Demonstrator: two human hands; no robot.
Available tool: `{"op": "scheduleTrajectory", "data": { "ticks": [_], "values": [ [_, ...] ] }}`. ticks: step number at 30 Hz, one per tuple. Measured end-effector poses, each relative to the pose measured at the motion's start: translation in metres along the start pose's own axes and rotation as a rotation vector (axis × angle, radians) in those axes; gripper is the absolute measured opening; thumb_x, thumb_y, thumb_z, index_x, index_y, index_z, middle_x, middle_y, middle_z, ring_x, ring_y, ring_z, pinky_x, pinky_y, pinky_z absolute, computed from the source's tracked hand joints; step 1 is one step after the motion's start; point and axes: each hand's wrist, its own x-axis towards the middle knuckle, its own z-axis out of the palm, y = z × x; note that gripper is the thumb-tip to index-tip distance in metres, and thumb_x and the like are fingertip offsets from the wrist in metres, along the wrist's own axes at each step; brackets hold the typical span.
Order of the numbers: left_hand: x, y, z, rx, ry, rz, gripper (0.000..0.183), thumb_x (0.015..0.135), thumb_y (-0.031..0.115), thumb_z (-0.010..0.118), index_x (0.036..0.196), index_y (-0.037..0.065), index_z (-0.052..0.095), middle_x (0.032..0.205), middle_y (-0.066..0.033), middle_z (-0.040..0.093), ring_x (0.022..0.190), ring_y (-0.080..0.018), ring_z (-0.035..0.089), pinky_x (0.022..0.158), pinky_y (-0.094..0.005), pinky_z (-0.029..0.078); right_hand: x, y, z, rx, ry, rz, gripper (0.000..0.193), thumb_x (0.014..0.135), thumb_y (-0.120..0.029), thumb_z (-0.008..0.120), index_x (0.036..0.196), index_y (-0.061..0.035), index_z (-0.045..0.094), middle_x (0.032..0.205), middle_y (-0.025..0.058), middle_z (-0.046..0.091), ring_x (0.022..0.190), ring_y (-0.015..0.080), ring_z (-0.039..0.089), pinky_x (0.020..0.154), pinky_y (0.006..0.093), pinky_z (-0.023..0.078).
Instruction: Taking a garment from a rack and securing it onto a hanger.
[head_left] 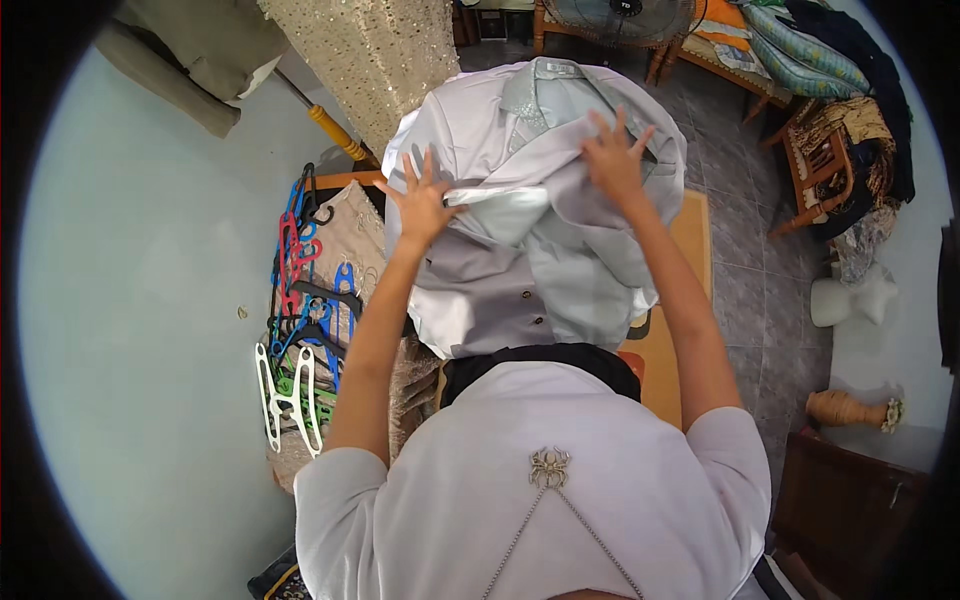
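A light grey suit jacket (480, 160) lies spread on a rounded white surface in front of me, its sparkly lapel at the top and two dark buttons near the bottom. A white piece of fabric (510, 212) shows across its middle; whether it is lining or a separate cloth I cannot tell. My left hand (420, 205) rests on the jacket's left side with fingers spread, its thumb near the end of the white fabric. Over the right front panel, just below the lapel, my right hand (615, 160) has its fingers apart, slightly blurred. Neither hand grips anything visible.
Plastic hangers (300, 310) in several colours lie on beige fabric at the left. Sparkly beige cloth (370, 50) and a brown garment (190, 65) hang beyond. A fan (625, 15) stands at the back, with a wooden chair (825, 175) bearing clothes at the right.
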Motion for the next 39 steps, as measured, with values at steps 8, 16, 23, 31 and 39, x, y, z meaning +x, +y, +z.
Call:
{"op": "scheduleTrajectory", "data": {
  "ticks": [8,16,23,31,39],
  "values": [
    [0.154,-0.02,-0.175,0.466,0.79,0.001,0.023,0.075,0.023,0.06,0.097,0.021,0.066,0.145,-0.0045,0.024,0.134,-0.0339,0.015,0.085,-0.0788,-0.001,0.141,0.057,-0.106,-0.302,0.573,0.12,0.016,0.088,-0.028,0.052,0.085,-0.0133,0.06,0.134,0.009,0.036,0.132,0.0435,0.012,0.091,0.0735,-0.002],
    [0.155,-0.099,-0.179,0.413,0.706,-0.08,0.034,0.068,0.024,0.061,0.101,0.029,0.066,0.142,0.0011,0.03,0.133,-0.0371,0.015,0.08,-0.082,-0.001,0.107,0.039,-0.095,0.871,0.474,-0.173,0.019,0.08,-0.03,0.063,0.084,-0.0122,0.068,0.129,0.0114,0.043,0.13,0.0412,0.019,0.092,0.0722,0.003],
    [0.076,-0.226,-0.188,0.301,0.868,-0.629,0.041,0.063,0.028,0.064,0.103,0.034,0.065,0.144,-0.0069,0.024,0.131,-0.0463,0.01,0.082,-0.0811,0.003,-0.039,-0.003,-0.075,0.175,-0.074,0.097,0.024,0.077,-0.035,0.063,0.099,-0.0242,0.064,0.134,0.007,0.036,0.132,0.0412,0.014,0.092,0.0738,0.001],
    [-0.027,-0.11,-0.115,0.278,0.214,0.151,0.03,0.054,0.005,0.062,0.079,0.02,0.067,0.147,0.0038,0.02,0.136,-0.0289,0.013,0.091,-0.076,0.001,-0.109,-0.084,-0.024,0.276,-0.186,0.131,0.022,0.073,-0.031,0.066,0.088,-0.0161,0.065,0.138,0.0061,0.033,0.132,0.0413,0.014,0.092,0.0736,-0.001],
    [-0.057,0.01,-0.046,-0.081,0.042,0.269,0.095,0.053,0.022,0.077,0.136,0.034,0.031,0.148,-0.0068,0.014,0.134,-0.0348,0.018,0.091,-0.0747,0.004,-0.021,-0.105,-0.009,0.234,0.099,-0.063,0.006,0.068,-0.014,0.063,0.071,-0.0192,0.061,0.135,-0.0027,0.036,0.133,0.0378,0.016,0.089,0.0773,-0.003]
  ]
}}
